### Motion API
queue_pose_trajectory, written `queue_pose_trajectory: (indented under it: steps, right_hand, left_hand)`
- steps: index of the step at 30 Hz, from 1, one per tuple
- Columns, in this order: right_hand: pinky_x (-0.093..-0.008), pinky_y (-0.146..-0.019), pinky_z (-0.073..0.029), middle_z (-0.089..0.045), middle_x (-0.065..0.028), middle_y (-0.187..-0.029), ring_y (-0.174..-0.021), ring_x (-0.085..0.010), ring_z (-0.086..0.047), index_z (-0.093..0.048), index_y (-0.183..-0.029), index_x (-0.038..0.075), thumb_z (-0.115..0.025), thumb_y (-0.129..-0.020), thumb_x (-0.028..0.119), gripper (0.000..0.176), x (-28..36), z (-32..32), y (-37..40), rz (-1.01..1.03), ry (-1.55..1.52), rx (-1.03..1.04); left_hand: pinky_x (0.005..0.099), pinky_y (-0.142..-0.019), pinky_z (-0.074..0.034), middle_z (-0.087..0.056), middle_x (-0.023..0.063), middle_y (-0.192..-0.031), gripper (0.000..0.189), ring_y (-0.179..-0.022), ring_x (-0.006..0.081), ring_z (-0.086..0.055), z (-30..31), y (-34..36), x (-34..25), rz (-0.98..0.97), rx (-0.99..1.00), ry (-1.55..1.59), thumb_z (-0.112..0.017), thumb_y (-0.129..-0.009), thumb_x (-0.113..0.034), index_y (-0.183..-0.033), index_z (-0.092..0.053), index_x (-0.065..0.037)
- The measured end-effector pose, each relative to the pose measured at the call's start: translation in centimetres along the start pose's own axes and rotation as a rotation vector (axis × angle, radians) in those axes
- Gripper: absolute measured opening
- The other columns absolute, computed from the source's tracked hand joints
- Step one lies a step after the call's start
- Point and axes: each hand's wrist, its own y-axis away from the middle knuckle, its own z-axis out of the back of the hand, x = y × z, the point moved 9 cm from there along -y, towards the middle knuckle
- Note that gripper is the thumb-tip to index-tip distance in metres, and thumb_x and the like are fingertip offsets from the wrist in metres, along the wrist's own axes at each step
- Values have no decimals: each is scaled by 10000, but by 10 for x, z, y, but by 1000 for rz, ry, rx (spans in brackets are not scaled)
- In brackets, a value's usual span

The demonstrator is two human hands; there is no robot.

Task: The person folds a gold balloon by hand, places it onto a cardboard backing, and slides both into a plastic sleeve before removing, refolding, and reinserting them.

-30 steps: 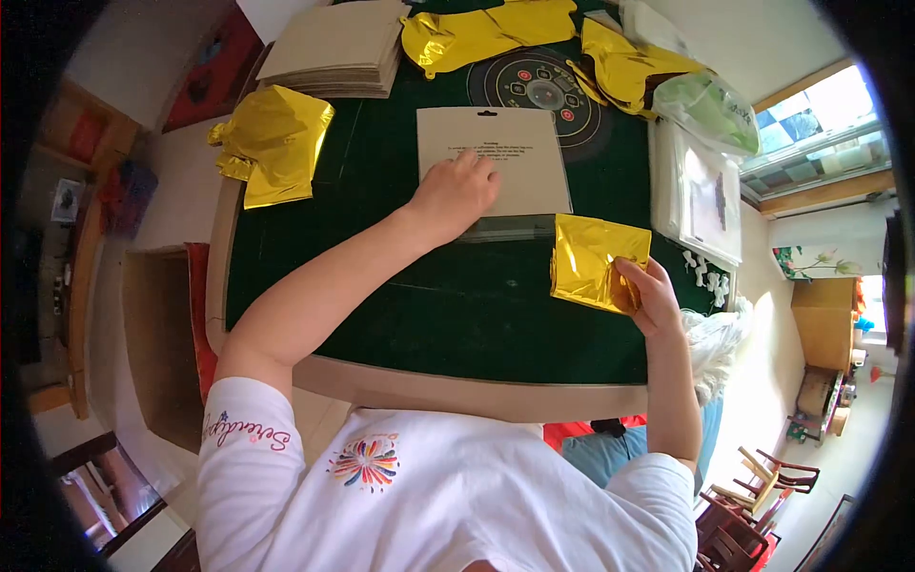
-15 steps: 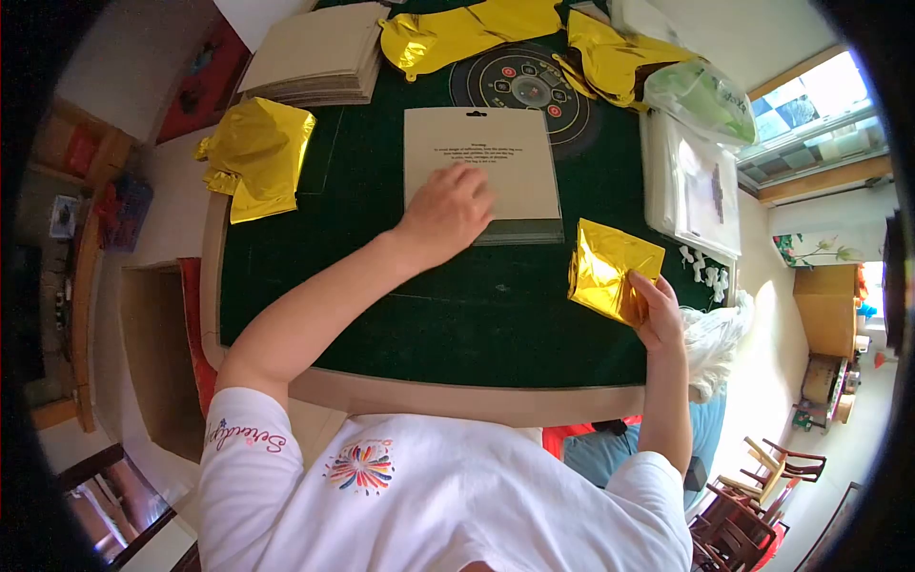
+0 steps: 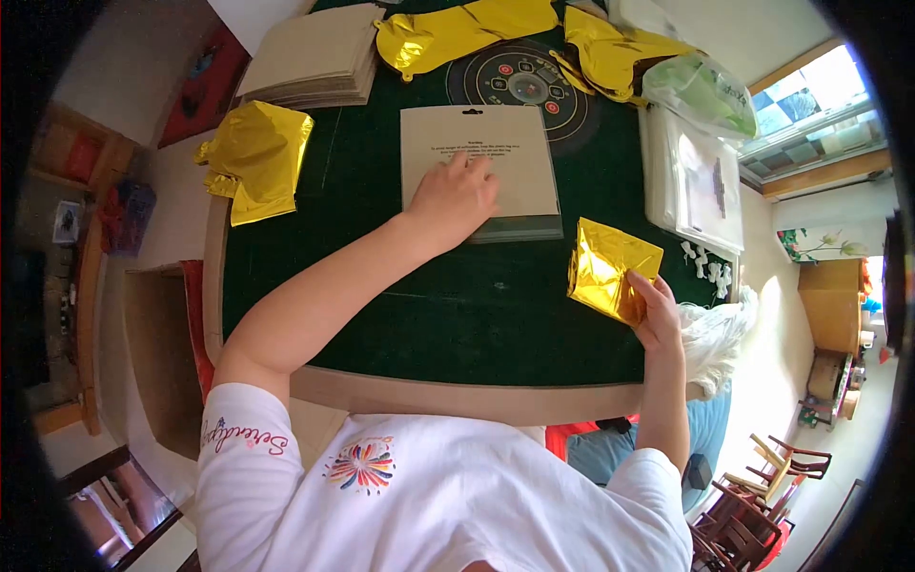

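Observation:
My left hand (image 3: 452,202) lies over the lower left part of a beige card (image 3: 515,172) in a clear sleeve, its fingers bent and apart on the printed text, nothing gripped. The card has a hang hole at its top, and the clear sleeve shows below its lower edge. To the right, my right hand (image 3: 655,310) pinches a folded square of gold foil (image 3: 613,270) by its lower right corner, above the dark green tabletop.
Crumpled gold foil (image 3: 259,160) lies at the left, below a stack of beige cards (image 3: 315,57). More gold foil (image 3: 467,33) is at the back. Clear bags (image 3: 691,186), small white pieces (image 3: 707,267) and white strands (image 3: 713,343) line the right edge.
My left hand has shifted slightly to the right and its fingers are a little more spread on the card. My right hand still holds the folded gold foil.

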Motion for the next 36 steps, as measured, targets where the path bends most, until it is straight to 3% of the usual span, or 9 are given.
queue_pose_trajectory:
  steps: [5,8,10,16,20,29,30,34,36]
  right_hand:
    - [-238,-658,-566,-671,-63,-990,-809,-132,-676,-588,-1064,28,-646,-920,80,164,0,1,2,-9,-2,-24]
    - [-244,-664,-569,-670,-69,-996,-817,-141,-679,-582,-1073,23,-647,-918,78,177,0,2,3,-4,4,-36]
    - [-246,-666,-570,-670,-70,-999,-822,-145,-680,-580,-1079,23,-645,-919,78,182,1,2,3,-1,4,-55]
    - [-253,-682,-573,-674,-44,-1004,-843,-126,-674,-594,-1099,23,-639,-924,86,191,-1,3,2,7,-28,-43]
    - [-241,-687,-567,-670,-44,-1011,-845,-124,-670,-594,-1097,28,-640,-922,83,189,-2,3,3,31,-15,11]
    - [-287,-785,-562,-671,-75,-1064,-921,-164,-674,-593,-1108,20,-639,-922,71,198,-6,12,-2,61,-72,10]
    - [-313,-835,-566,-673,-99,-1090,-957,-193,-682,-583,-1118,17,-634,-924,64,206,-6,12,-3,74,-87,23]
    - [-282,-790,-557,-670,-64,-1073,-919,-153,-666,-594,-1115,20,-640,-919,61,206,-6,10,-1,58,-101,0]
    - [-334,-852,-565,-670,-111,-1099,-973,-209,-680,-581,-1125,2,-626,-924,55,212,-7,10,-2,45,-97,50]
  left_hand:
    - [406,-734,-574,-594,135,-1019,175,-1016,306,-598,-4,-15,-5,7,71,-105,-657,-812,-165,-884,-644,-6]
    - [424,-800,-547,-588,125,-1059,233,-1062,301,-572,-14,-18,-10,-16,45,-68,-684,-815,-214,-950,-656,-27]
    - [425,-891,-494,-561,94,-1068,282,-1065,296,-540,-6,-13,-20,-31,-126,144,-691,-830,-226,-1066,-648,-78]
    - [413,-847,-457,-566,84,-1066,320,-1049,270,-517,-12,-11,-27,-42,-319,115,-719,-799,-255,-1049,-636,-72]
    - [393,-833,-458,-561,89,-1035,337,-1019,260,-518,-17,-8,-44,-78,-256,72,-714,-805,-239,-1059,-616,-40]
    - [298,-684,-547,-575,95,-881,149,-906,223,-589,-18,-8,-67,-82,-105,-202,-608,-771,-50,-899,-637,21]
    - [309,-677,-547,-576,91,-863,99,-895,232,-591,-15,-9,-64,-85,-118,-155,-605,-780,-51,-854,-633,8]
    - [355,-671,-534,-577,88,-817,50,-842,256,-599,-5,-17,-42,-21,-185,107,-627,-802,-78,-786,-624,-31]
    - [373,-677,-523,-577,92,-810,74,-830,262,-600,-3,-22,-31,28,-159,231,-662,-798,-106,-783,-626,-42]
